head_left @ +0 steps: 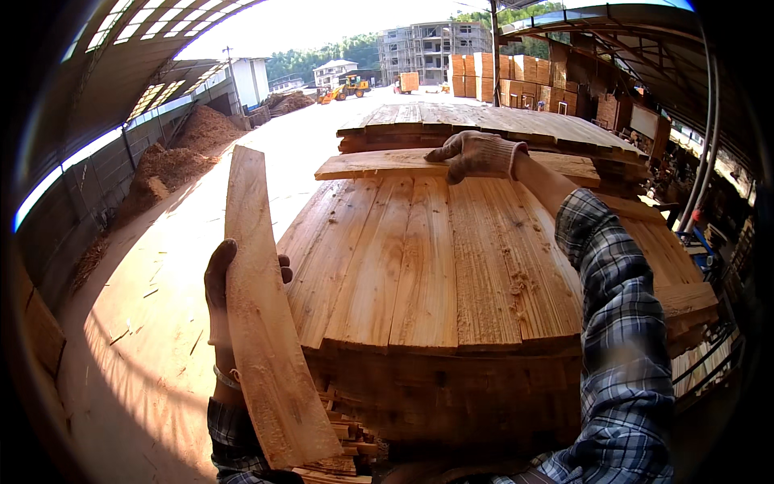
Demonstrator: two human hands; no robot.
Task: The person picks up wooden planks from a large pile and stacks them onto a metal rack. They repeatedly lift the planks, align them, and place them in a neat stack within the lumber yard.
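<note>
Basically, L hand (218, 278), gloved, is wrapped round the tilted board (270, 323) from the L side: thumb and fingertips at opp. edges, so grip's about one board wide. That board's left of the pile, far end up, near end slanting down to the right. R hand (477, 155), also gloved, lies on the crosswise board (371, 164) at the pile's far end, one finger out to the left, thumb at the near edge; can't tell if the other fingers hook the far edge.

To do it well, IMO: grip tilted board nr its balance pt so the long ends don't swing, hold its near end clear of the pile's corner, and press the R palm flat so the crosswise board can't skid. Rough edges = splinter risk; gloves a must.

Surface: pile top (423, 266) is pale planks side by side, thin seams, knots, crumbs (prob. sawdust) toward the right. Another stack (500, 121) sits just beyond. Room: open-sided shed, sunlit floor (145, 339), sawdust heap (201, 129) far left, wheel loader (352, 87) and concrete bldg (435, 50) in the distance, tall timber stacks (524, 77) far right.
</note>
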